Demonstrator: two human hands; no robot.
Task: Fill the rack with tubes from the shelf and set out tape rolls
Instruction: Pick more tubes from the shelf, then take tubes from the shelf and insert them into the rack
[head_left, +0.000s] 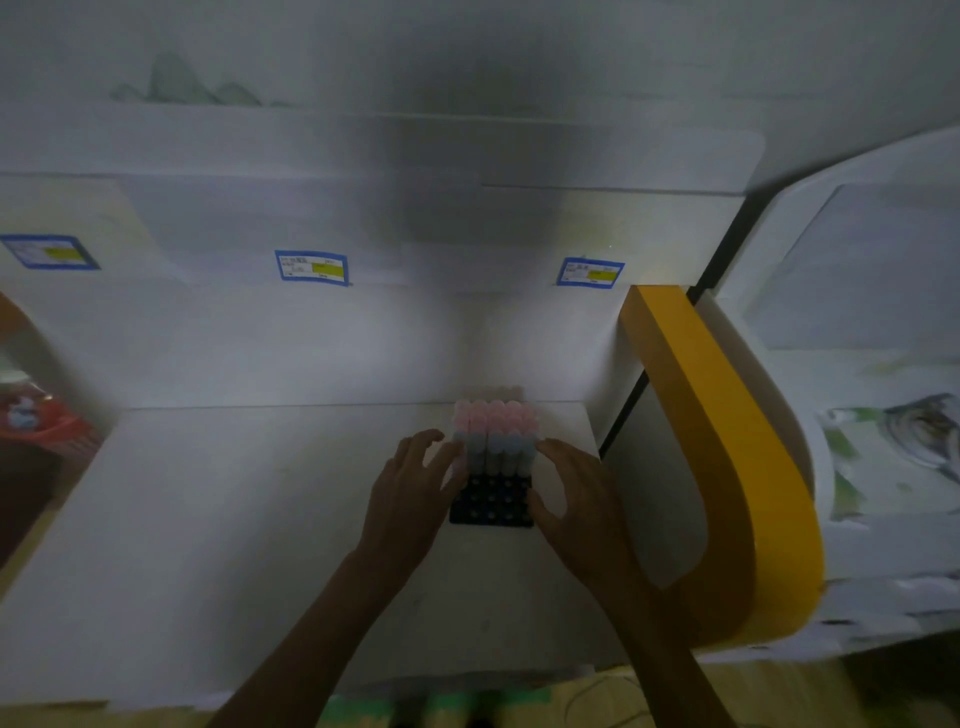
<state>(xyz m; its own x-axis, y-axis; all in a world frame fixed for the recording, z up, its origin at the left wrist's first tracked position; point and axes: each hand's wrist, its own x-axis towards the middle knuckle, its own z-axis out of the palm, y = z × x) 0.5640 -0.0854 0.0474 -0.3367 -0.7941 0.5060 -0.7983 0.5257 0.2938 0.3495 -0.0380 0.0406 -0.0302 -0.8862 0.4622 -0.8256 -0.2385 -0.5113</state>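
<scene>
Rack (491, 500): black, half-filled, pink/blue-capped tubes (494, 435) | both hands' fingers curled, flanking it

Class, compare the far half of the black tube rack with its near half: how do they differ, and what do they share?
The far half of the rack holds capped tubes, pink-capped tubes behind blue-grey-capped tubes; the near half shows only open dark holes. The far half stands tall with tubes; the near half is low and flat. Both belong to one rack on the white shelf, flanked by the left hand and right hand.
</scene>
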